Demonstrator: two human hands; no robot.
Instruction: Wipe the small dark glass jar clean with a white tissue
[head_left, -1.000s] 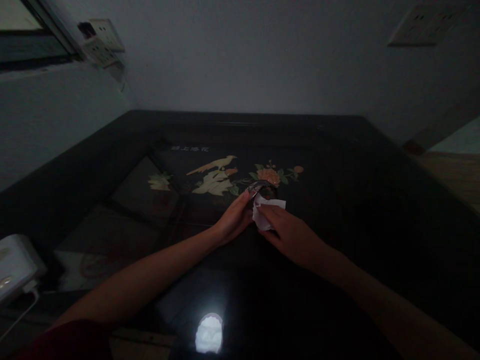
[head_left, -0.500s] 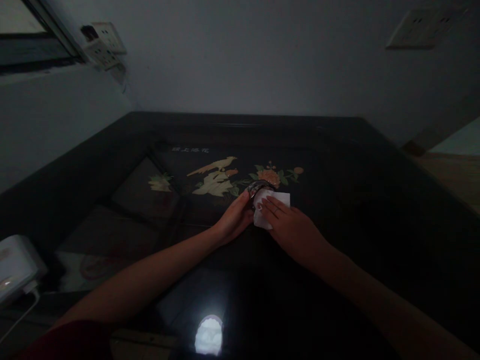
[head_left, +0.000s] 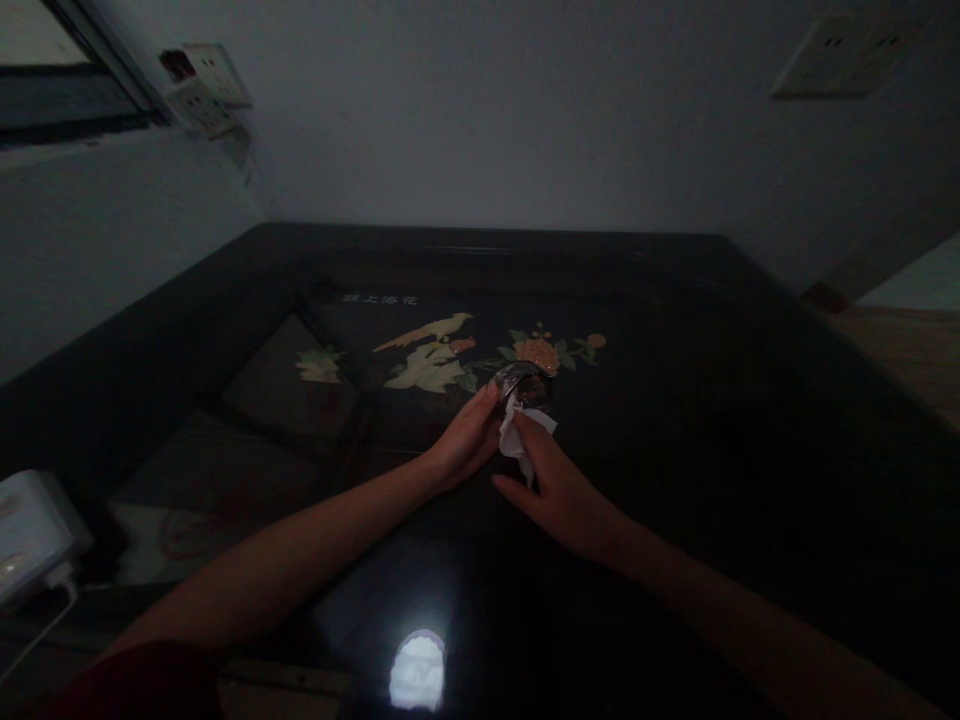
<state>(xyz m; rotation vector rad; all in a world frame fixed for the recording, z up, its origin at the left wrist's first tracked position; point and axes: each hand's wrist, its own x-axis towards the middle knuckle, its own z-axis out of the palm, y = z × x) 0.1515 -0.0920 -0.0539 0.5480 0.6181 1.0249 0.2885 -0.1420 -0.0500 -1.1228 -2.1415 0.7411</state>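
Note:
My left hand [head_left: 466,437] is closed on the left side of a small dark, glossy, curved object [head_left: 523,376], thumb along its edge; its exact kind is hard to make out in the dim light. In my right hand [head_left: 559,490] is a crumpled white tissue [head_left: 514,440], pressed against the near side of that object. The right thumb sticks out to the left below the tissue. Both hands are over the middle of a black, shiny table [head_left: 645,420], and part of the object is hidden by the tissue and fingers.
Coloured bird and flower pictures [head_left: 427,368] decorate the tabletop, which mirrors a bright lamp [head_left: 418,670]. A white device with a cable [head_left: 37,530] sits at the left edge. Behind the table rises a wall with sockets [head_left: 840,60]; a plug adapter [head_left: 201,105] is at left.
My right hand has moved slightly left and towards me, and turned. The tissue, flatter before, is now bunched, uncovering more of the dark object. My left hand stays in place.

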